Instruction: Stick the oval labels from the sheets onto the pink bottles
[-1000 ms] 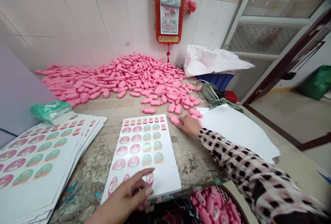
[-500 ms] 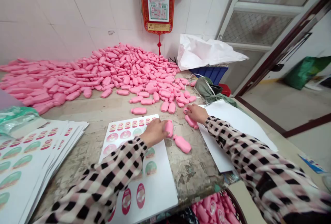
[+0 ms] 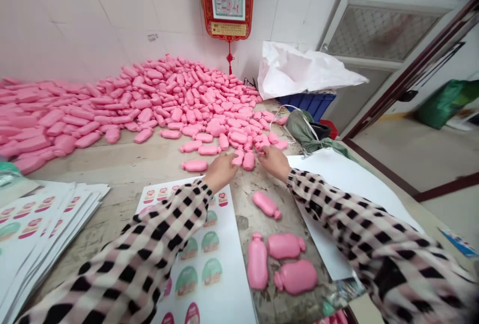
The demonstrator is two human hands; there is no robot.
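My left hand [image 3: 221,171] reaches over the top of a sticker sheet [image 3: 228,264], its fingers closed on a small pink bottle [image 3: 238,157] at the front of the pile. Across from it, my right hand [image 3: 276,162] has its fingers bent together against the pile's edge; what is between them is hidden. Another pink bottle [image 3: 248,161] lies between the two hands. Nearer to me, several pink bottles lie loose on the table: one [image 3: 266,205] below my right hand, one pointing away from me [image 3: 257,261], and two on their sides [image 3: 286,245] [image 3: 297,276].
A large heap of pink bottles [image 3: 149,99] lies along the wall. Stacked sticker sheets [image 3: 48,229] are at left, white paper [image 3: 348,184] under my right arm. Behind stand a blue crate [image 3: 310,105] with a white sack [image 3: 299,72] and a grey-green bag [image 3: 305,129].
Both hands have moved to the pile's front edge, closer together. The bottles they were holding or touching now lie loose nearer the table's front. The view has shifted slightly.
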